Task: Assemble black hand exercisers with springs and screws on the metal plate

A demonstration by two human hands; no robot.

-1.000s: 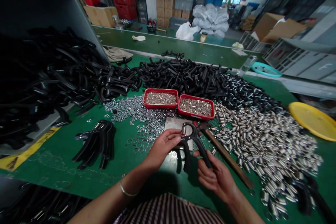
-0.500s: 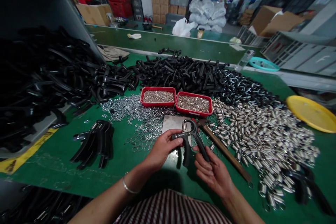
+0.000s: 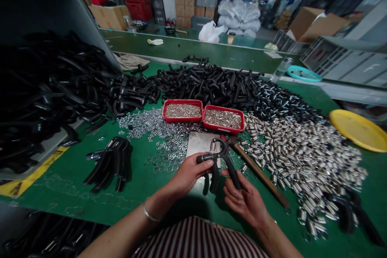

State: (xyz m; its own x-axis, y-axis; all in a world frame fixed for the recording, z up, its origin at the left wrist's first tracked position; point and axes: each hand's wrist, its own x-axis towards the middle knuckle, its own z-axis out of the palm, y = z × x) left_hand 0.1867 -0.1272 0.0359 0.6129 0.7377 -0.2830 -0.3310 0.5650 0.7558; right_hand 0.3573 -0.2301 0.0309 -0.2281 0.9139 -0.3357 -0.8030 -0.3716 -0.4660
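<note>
A black hand grip (image 3: 223, 154) with a coil spring at its top is held over the metal plate (image 3: 198, 144). My left hand (image 3: 188, 173) pinches its crossbar and left handle between thumb and fingers. My right hand (image 3: 245, 198) is closed round the lower part of the right handle. A hammer (image 3: 260, 172) lies just right of the grip. Beyond the plate stand two red trays (image 3: 182, 120) of small metal parts. Several black grips (image 3: 116, 163) lie together to the left of my hands.
Loose springs (image 3: 290, 149) cover the right side, nuts and rings (image 3: 151, 129) the left middle. Black handles (image 3: 205, 82) are heaped behind the trays. A grey bin (image 3: 99, 36) of black parts stands at left. A yellow lid (image 3: 358, 129) lies far right.
Both hands keep hold of the black grip and have barely moved. The view has shifted very slightly.
</note>
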